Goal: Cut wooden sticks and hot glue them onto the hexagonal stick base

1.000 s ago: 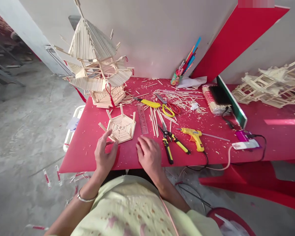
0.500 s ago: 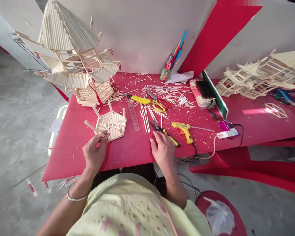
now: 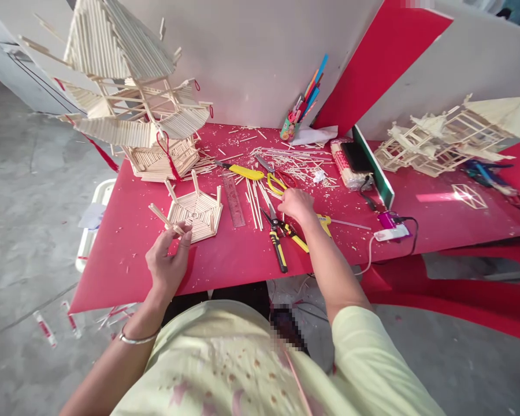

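Note:
My left hand (image 3: 168, 254) is closed in a pinch on a short upright post at the near left corner of a hexagonal stick base (image 3: 203, 222). Short posts of paired sticks stand on its other corners. My right hand (image 3: 297, 205) is over loose wooden sticks (image 3: 255, 203), its fingers curled down and mostly hidden; whatever they grip does not show. Just left of and below it lie pruning shears (image 3: 278, 245) with handles spread apart. Scissors with yellow handles (image 3: 277, 184) touch or nearly touch its far side. A yellow glue gun (image 3: 325, 224) is partly behind my right forearm.
A tall stick pagoda (image 3: 125, 124) stands at the back left. A yellow cutter knife (image 3: 245, 171) and a clear ruler (image 3: 233, 200) lie mid-table. Behind are a pen cup (image 3: 289, 128) and a phone (image 3: 356, 157) on a packet. Cords cross the right side near a power strip (image 3: 392, 232).
My right hand has let go of the pruning shears and moved up and right to the loose sticks. The shears' handles now lie spread. My left hand keeps its pinch on the post.

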Demonstrator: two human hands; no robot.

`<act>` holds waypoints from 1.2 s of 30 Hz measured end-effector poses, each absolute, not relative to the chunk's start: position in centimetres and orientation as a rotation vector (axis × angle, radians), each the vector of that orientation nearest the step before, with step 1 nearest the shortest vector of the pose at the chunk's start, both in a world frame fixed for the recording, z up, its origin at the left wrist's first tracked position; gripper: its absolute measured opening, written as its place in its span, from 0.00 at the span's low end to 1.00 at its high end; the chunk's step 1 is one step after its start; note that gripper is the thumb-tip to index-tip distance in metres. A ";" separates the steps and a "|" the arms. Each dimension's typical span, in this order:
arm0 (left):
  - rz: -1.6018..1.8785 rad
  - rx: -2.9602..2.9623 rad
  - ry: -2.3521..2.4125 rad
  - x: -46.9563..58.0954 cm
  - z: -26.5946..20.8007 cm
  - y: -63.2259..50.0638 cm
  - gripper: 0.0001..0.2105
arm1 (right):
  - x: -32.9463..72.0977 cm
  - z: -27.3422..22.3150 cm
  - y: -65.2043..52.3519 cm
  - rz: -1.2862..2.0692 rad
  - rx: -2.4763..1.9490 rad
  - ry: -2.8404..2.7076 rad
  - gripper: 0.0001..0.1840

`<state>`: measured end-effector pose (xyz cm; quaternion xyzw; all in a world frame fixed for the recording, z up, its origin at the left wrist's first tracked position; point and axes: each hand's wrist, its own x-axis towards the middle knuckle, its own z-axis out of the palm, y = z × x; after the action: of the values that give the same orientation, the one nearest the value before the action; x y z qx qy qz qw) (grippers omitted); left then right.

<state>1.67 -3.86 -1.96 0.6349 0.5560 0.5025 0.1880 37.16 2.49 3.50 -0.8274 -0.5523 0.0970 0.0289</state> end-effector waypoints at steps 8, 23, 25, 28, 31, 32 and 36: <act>1.427 1.634 1.492 1.6 -2.5 -3.5 0.14 | 36.8 6.8 0.1 0.359 -2.010 -1.489 0.14; 1.454 1.403 1.042 0.6 -1.7 -2.9 0.16 | 18.3 2.1 -5.4 1.145 -1.117 -0.473 0.18; 1.459 1.339 1.046 0.6 -1.9 -2.7 0.13 | 18.2 2.2 -5.2 1.178 -1.102 -0.442 0.18; 1.463 1.294 1.041 0.7 -2.2 -2.4 0.12 | 18.1 2.3 -5.0 1.218 -1.075 -0.401 0.18; 1.464 1.266 1.029 0.7 -2.3 -2.3 0.11 | 17.9 2.1 -4.8 1.243 -1.062 -0.381 0.19; 1.471 1.255 1.024 0.8 -2.2 -2.3 0.11 | 17.9 2.0 -4.7 1.246 -1.063 -0.379 0.19; 1.494 1.238 1.010 0.8 -2.1 -2.3 0.11 | 17.8 1.7 -4.4 1.251 -1.071 -0.378 0.19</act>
<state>0.80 -2.29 -2.08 0.5029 0.4100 0.6068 0.4591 17.83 -4.40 1.71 -0.4740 -0.1674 0.5537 0.6639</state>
